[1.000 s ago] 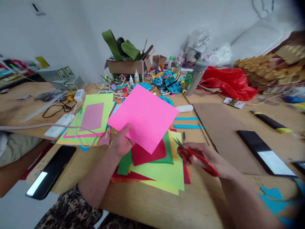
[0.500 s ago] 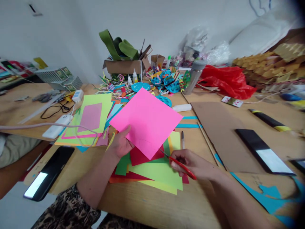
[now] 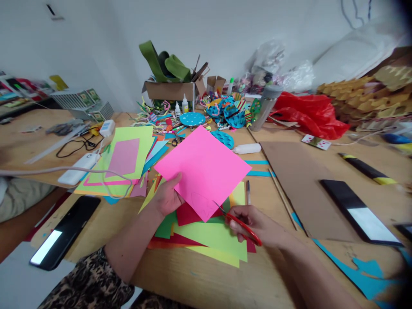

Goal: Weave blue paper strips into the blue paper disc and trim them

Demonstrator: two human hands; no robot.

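My left hand [image 3: 170,196] grips a square pink paper sheet [image 3: 202,167] by its lower left edge, thumb on top, and holds it raised above the table. Faint pencil-like lines mark the sheet near its bottom corner. Red-handled scissors [image 3: 243,226] are in my right hand [image 3: 249,219], fingers closed round the handles. Their blades meet the sheet's lower right edge, close to the drawn lines. Beneath lies a pile of coloured paper [image 3: 209,240] in green, red, yellow and orange, partly hidden by the pink sheet.
Brown cardboard [image 3: 299,193] with a phone [image 3: 357,210] on it lies to the right, a wooden stick [image 3: 283,199] along its edge. Another phone [image 3: 66,231] and more paper [image 3: 128,159] are at left. A grey bottle [image 3: 265,109] stands behind. Another person's arm [image 3: 22,223] shows at far left.
The view has shifted slightly, so the pink sheet and both hands appear a little lower, the sheet also farther right. The scissors stay at the sheet's lower right edge.
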